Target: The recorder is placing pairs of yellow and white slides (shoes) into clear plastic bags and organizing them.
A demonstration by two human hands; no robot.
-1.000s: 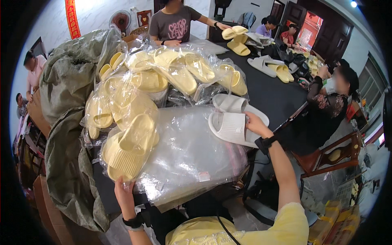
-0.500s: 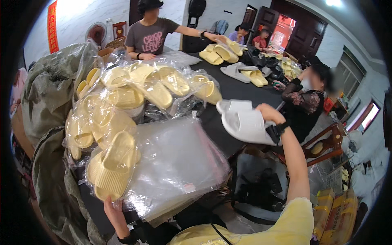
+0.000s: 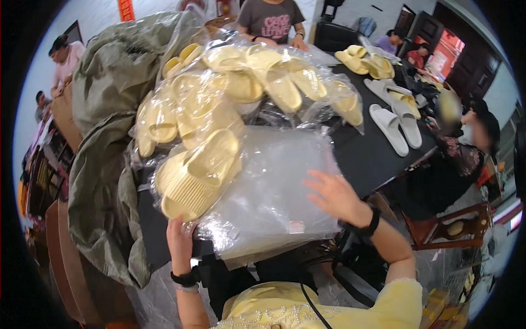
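Note:
My left hand (image 3: 179, 237) grips the near end of a ribbed yellow slipper (image 3: 193, 189), one of a bagged pair at the table's near left. Its fingers are partly hidden by the slipper's end. Over a stack of clear plastic bags (image 3: 279, 186), my right hand (image 3: 338, 198) is open, fingers spread, holding nothing. Whether it touches the top bag I cannot tell. Two white slippers (image 3: 395, 130) lie side by side on the black tabletop (image 3: 359, 156), beyond and right of that hand.
Many bagged yellow slippers (image 3: 274, 82) are heaped across the table's far left. Beside them bulges a large grey-green sack (image 3: 118, 71). A person in a dark shirt (image 3: 271, 22) stands opposite; another person in black (image 3: 446, 170) sits at right near a wooden chair (image 3: 449, 227).
My right hand has let go of the white slippers, now on the table, and moved back over the bags. My view has swung left. My left hand stays at the yellow slipper.

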